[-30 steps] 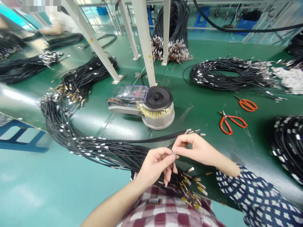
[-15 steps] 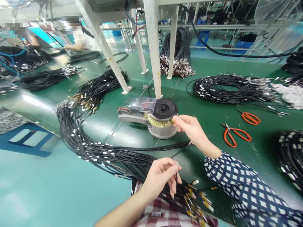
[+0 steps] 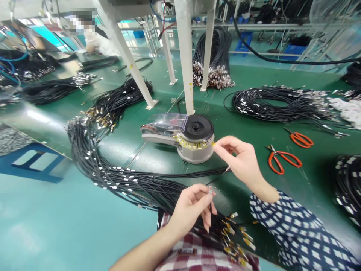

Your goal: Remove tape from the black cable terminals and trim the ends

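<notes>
We saw the left hand (image 3: 193, 207) pinching an upright cable end (image 3: 210, 190) between thumb and finger; the right hand (image 3: 240, 157) pinched yellow tape (image 3: 214, 144) just beside the tape dispenser (image 3: 195, 153).

Right hand (image 3: 239, 158) off connector (image 3: 210, 190), beside dispenser (image 3: 195, 154), pinching yellow piece (image 3: 213, 144)

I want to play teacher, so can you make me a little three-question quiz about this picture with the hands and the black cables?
1. Pick one. What is the left hand pinching?
A) a white cloth
B) a metal cable tip
C) a blue wire

2. True or false: the right hand is lying flat on the green table.

3. Count: how many orange-handled tools lie on the table?

Key:
1. B
2. False: it is raised beside the grey machine, pinching a yellow bit.
3. Two
</notes>
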A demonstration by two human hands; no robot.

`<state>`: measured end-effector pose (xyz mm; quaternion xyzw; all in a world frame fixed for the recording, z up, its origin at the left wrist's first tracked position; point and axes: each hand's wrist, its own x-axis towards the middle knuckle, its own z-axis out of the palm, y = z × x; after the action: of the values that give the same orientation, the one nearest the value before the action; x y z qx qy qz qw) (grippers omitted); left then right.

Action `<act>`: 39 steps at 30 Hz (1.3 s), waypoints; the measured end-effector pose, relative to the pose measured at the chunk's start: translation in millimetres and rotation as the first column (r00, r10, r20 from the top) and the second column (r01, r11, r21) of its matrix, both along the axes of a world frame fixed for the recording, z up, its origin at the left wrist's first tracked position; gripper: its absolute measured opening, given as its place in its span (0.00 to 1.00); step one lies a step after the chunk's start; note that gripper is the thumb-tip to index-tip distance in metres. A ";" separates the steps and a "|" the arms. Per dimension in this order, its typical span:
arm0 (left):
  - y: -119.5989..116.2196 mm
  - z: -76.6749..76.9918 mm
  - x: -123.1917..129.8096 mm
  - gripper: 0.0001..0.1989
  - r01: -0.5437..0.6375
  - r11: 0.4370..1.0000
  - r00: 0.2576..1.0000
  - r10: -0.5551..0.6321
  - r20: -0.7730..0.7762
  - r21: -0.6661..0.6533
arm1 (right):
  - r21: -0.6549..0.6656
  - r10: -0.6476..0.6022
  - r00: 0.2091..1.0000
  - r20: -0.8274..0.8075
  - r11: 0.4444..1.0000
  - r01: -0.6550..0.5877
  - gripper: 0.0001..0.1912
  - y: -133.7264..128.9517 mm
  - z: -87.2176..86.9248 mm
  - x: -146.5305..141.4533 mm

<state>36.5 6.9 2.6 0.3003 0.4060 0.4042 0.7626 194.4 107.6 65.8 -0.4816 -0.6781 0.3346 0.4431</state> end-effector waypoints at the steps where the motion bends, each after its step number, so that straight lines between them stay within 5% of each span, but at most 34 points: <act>1: 0.0 1.7 -1.0 0.19 -0.004 1.000 1.000 0.004 0.004 0.010 | -0.117 0.067 0.996 -0.059 0.990 -0.073 0.10 -5.0 -0.2 4.8; 4: -0.3 8.1 -4.1 0.19 -0.012 1.000 1.000 0.012 0.003 0.020 | -0.327 0.239 0.965 -0.111 0.908 -0.262 0.12 -23.0 -6.7 19.4; 12: -4.5 15.0 -5.6 0.22 -0.033 0.999 0.997 0.033 -0.071 0.003 | -0.474 0.398 0.913 -0.095 0.788 -0.393 0.11 -55.4 -29.6 29.7; 39: -8.1 19.9 -5.7 0.19 -0.021 0.999 0.985 0.026 -0.170 0.030 | -0.483 0.469 0.879 -0.082 0.753 -0.447 0.08 -51.1 -21.7 26.5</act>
<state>30.8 -1.2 22.6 0.3397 0.4676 0.3917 0.7159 220.8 56.6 44.1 -0.4040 -0.6778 0.5820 0.1966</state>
